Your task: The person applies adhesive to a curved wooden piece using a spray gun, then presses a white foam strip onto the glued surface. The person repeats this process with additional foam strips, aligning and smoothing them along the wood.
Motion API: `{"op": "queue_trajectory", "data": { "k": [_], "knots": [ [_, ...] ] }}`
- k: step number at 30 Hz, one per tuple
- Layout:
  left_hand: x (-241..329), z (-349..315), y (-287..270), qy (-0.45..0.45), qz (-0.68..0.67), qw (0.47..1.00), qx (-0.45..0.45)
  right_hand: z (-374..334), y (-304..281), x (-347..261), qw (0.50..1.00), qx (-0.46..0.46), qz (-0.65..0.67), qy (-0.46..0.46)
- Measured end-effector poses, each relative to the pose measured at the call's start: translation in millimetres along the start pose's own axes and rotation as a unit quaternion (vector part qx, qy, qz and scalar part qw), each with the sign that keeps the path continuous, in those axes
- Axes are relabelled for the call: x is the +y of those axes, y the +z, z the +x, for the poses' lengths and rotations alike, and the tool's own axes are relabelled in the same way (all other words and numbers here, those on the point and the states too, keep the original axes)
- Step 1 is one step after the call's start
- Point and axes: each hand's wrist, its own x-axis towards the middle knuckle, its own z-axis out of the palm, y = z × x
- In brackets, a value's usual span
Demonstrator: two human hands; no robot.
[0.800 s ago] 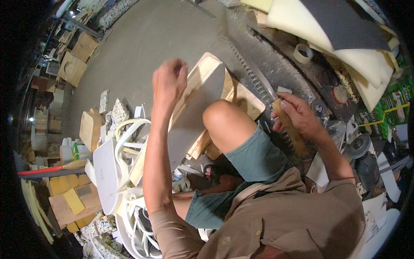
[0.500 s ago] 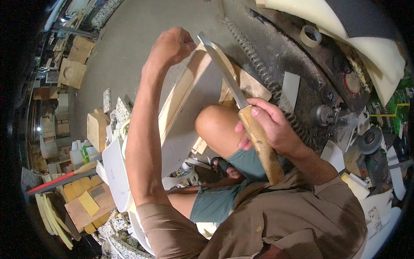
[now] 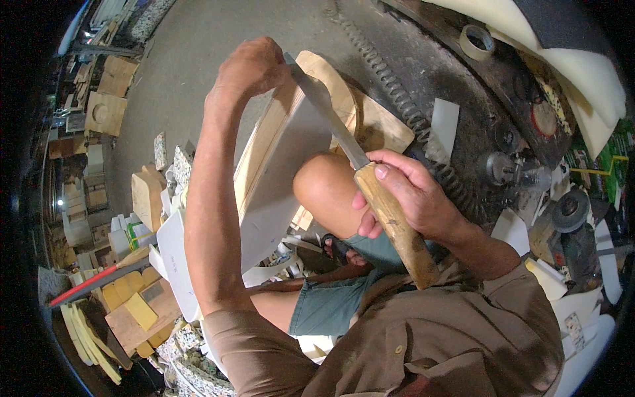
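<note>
My right hand (image 3: pixel 413 195) is wrapped round the thick wooden handle of a long knife (image 3: pixel 395 228). Its straight metal blade slants up and away to the left, over the far end of a panel. That panel (image 3: pixel 278 149) has a pale grey face and a layered, wood-coloured edge, and it stands tilted beside my bent knee. At the blade's tip, by the panel's far end, is my left hand (image 3: pixel 251 66) with its fingers curled closed. What those fingers hold, if anything, is hidden.
A coiled hose (image 3: pixel 390 79) runs along the floor on the right, past a white sheet (image 3: pixel 444 129). A roll of tape (image 3: pixel 476 41) and a grinding disc (image 3: pixel 570 212) lie farther right. On the left are wooden blocks (image 3: pixel 147 198), foam scraps and a red-handled tool (image 3: pixel 83 286).
My left hand has moved slightly left and come up to the blade's tip. The knife has shifted a little left with my right hand.
</note>
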Motion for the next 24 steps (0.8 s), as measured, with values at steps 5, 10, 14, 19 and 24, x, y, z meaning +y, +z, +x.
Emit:
{"op": "queue_trajectory", "data": {
  "k": [5,10,14,19,24],
  "knots": [
    [-1,-4,5,0.017,-0.031,0.998,0.042,-2,-2,-2,1.000,-0.002,-0.019,0.003],
    [1,-2,3,0.024,-0.032,0.999,0.029,11,0,1,1.000,0.003,-0.017,-0.011],
    [3,-6,5,0.029,-0.017,0.998,0.059,18,2,3,1.000,0.010,0.002,-0.029],
    [-4,-12,-3,0.013,-0.048,0.995,0.089,-15,-7,5,0.996,-0.045,-0.063,0.045],
    [-72,-69,-37,-0.008,-0.180,0.946,0.271,-69,-29,-1,0.991,-0.019,-0.127,0.031]
  ]
}}
